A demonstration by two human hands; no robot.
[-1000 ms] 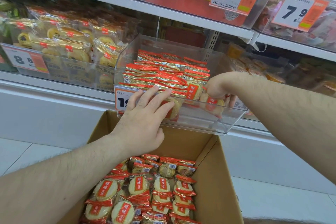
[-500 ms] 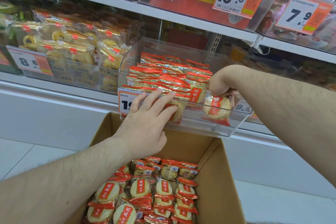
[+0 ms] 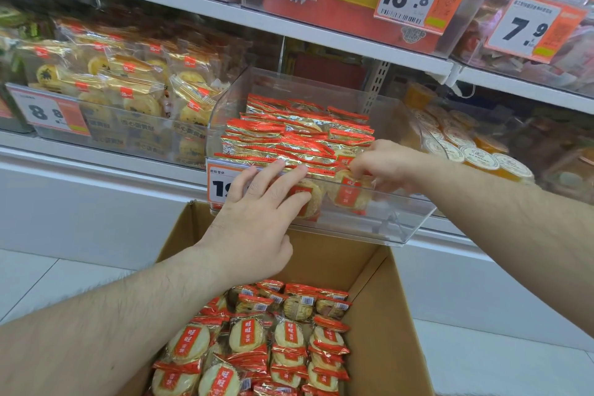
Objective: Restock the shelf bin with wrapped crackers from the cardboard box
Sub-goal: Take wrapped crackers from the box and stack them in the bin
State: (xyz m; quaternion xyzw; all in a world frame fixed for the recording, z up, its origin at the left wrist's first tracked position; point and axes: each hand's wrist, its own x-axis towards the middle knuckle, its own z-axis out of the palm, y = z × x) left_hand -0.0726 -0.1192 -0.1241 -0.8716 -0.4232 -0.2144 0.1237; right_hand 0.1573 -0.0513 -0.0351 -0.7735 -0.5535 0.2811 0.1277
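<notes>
A clear plastic shelf bin (image 3: pixel 401 228) holds rows of red-and-gold wrapped crackers (image 3: pixel 289 135). My left hand (image 3: pixel 257 219) lies flat against the bin's front wall, fingers spread over its rim. Inside the bin at the front right, my right hand (image 3: pixel 382 164) pinches the top of an upright wrapped cracker (image 3: pixel 347 193) standing next to another one. Below, an open cardboard box (image 3: pixel 385 315) holds several more wrapped crackers (image 3: pixel 273 341).
A bin of yellow pastries (image 3: pixel 128 96) with an 8.8 price tag sits to the left. To the right is a bin of orange jelly cups (image 3: pixel 466 145). The shelf above (image 3: pixel 321 32) carries price tags 9.8, 16.8 and 7.9. White floor tiles (image 3: pixel 38 283) surround the box.
My right hand has moved left along the bin's front with the cracker and set it upright beside the front-row cracker. My left hand has stayed on the bin front.
</notes>
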